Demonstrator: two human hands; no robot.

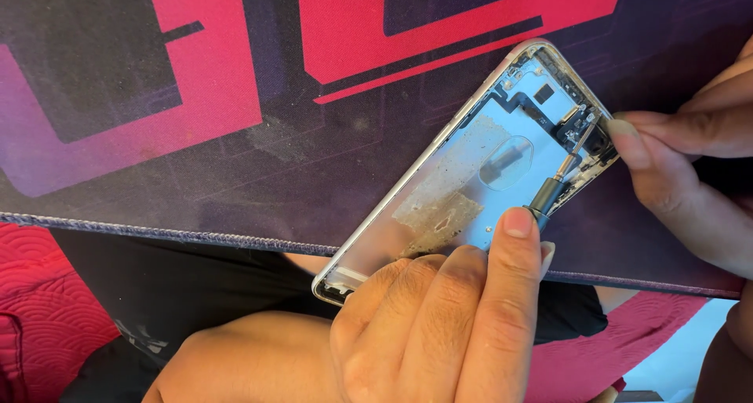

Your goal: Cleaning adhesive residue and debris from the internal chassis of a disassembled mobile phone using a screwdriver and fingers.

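An emptied silver phone housing (463,176) lies tilted on a dark mat, open side up, with glue residue on its pale blue inner plate. My left hand (439,324) reaches up from the bottom and rests on the housing's lower half. Its fingertips hold a small screwdriver (549,190) with a dark handle. The tip points into the parts at the housing's upper right corner. My right hand (682,168) comes in from the right, and its thumb and fingers pinch the housing's upper right edge.
The dark mat (235,160) with large red shapes covers the work surface; its stitched front edge runs across the lower part of the view. Below it are dark clothing (180,293) and red quilted fabric (47,293).
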